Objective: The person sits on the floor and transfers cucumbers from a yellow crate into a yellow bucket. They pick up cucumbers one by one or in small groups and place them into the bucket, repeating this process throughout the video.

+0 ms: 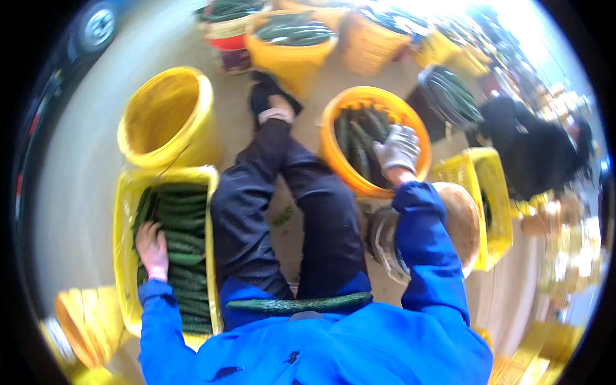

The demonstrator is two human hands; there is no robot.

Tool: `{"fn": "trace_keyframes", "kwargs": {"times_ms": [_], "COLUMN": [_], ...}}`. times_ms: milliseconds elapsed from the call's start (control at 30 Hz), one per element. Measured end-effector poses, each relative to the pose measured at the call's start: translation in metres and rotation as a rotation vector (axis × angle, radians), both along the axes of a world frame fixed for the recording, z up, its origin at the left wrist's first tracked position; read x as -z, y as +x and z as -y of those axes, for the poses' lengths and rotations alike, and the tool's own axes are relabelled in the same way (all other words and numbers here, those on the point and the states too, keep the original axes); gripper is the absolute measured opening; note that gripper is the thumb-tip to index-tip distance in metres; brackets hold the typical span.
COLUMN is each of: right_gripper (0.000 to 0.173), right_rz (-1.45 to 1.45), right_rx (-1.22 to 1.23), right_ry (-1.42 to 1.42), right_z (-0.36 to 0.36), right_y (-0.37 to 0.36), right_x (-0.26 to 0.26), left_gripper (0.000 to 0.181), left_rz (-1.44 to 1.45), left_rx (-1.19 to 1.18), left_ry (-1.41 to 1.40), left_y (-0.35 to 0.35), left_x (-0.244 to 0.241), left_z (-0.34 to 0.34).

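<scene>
My bare left hand [152, 249] rests on rows of dark green cucumbers [183, 288] in a yellow plastic crate [119, 231] at my left. Whether its fingers grip one is unclear. My right hand [402, 149], in a pale work glove, reaches into a round orange basket [332, 163] and lies over the cucumbers [358, 144] there. Its fingertips are blurred, so a grip cannot be made out. Across my lap lies a single long cucumber [298, 304], touched by neither hand.
An empty yellow basket [163, 115] stands beyond the crate. Baskets full of cucumbers [293, 36] line the far side. A dark bucket of cucumbers [447, 96], a yellow crate [491, 207] and a round stool-like top [457, 216] are at right. A person in dark clothes [529, 144] is nearby.
</scene>
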State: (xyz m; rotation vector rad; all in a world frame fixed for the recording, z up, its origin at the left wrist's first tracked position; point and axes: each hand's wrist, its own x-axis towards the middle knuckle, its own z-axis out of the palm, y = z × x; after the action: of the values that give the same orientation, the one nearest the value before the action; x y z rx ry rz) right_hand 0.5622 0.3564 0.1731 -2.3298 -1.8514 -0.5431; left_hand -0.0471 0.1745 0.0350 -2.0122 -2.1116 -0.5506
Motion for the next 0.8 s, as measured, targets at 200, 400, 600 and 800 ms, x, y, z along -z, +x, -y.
{"fn": "trace_keyframes", "kwargs": {"times_ms": [200, 400, 600, 800], "right_gripper": [0.031, 0.019, 0.036, 0.047], "right_rz": [-0.128, -0.970, -1.115, -1.114], "right_rx": [-0.027, -0.055, -0.712, -0.886], "right_ry": [-0.099, 0.100, -0.200, -0.528], "right_z": [0.017, -0.003, 0.047, 0.041], "right_y": [0.068, 0.073, -0.222, -0.412], "right_x": [0.006, -0.060, -0.104, 0.071], "left_gripper": [0.023, 0.032, 0.041, 0.043], "left_rz": [0.092, 0.136, 0.173, 0.246], "left_rx": [0.059, 0.014, -0.011, -0.001], "left_ry": [0.061, 0.009, 0.016, 0.082], "left_y": [0.040, 0.041, 0.038, 0.036], "left_x": [-0.019, -0.012, -0.010, -0.016], "left_z": [-0.034, -0.031, -0.032, -0.035]}}
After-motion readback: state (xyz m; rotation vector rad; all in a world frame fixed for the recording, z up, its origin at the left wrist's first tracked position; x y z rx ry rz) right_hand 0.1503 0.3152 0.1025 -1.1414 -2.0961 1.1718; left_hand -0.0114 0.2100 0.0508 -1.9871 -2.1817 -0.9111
